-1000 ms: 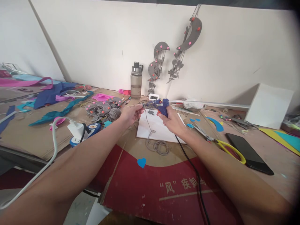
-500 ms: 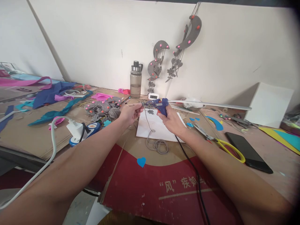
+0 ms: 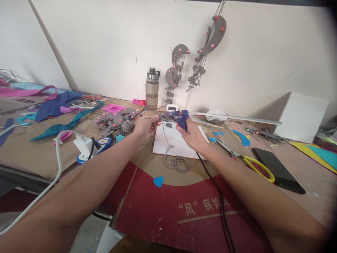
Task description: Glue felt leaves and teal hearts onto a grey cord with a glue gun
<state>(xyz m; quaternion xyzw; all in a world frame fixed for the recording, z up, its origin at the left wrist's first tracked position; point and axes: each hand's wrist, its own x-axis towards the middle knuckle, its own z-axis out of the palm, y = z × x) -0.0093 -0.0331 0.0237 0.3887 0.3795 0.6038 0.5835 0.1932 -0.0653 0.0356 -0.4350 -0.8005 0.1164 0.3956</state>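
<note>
My right hand is wrapped round the handle of a blue hot glue gun, its nozzle pointing left. A long pale glue stick sticks out behind the gun. Close to the nozzle, my left hand pinches a grey cord; whether a small grey piece is also between the fingertips, I cannot tell. The cord hangs down to a loose coil on the cardboard. Below the gun, a grey flower-shaped cutout lies on a white sheet.
Scissors and a black phone lie right. A blue heart rests in front. Left are a power strip with a white plug and grey decorated pieces. A bottle stands behind; moon-shaped hangings hang against the wall.
Both hands keep the same hold, with the nozzle close to the left fingertips. The whole view has shifted very slightly; nothing else visibly differs.
</note>
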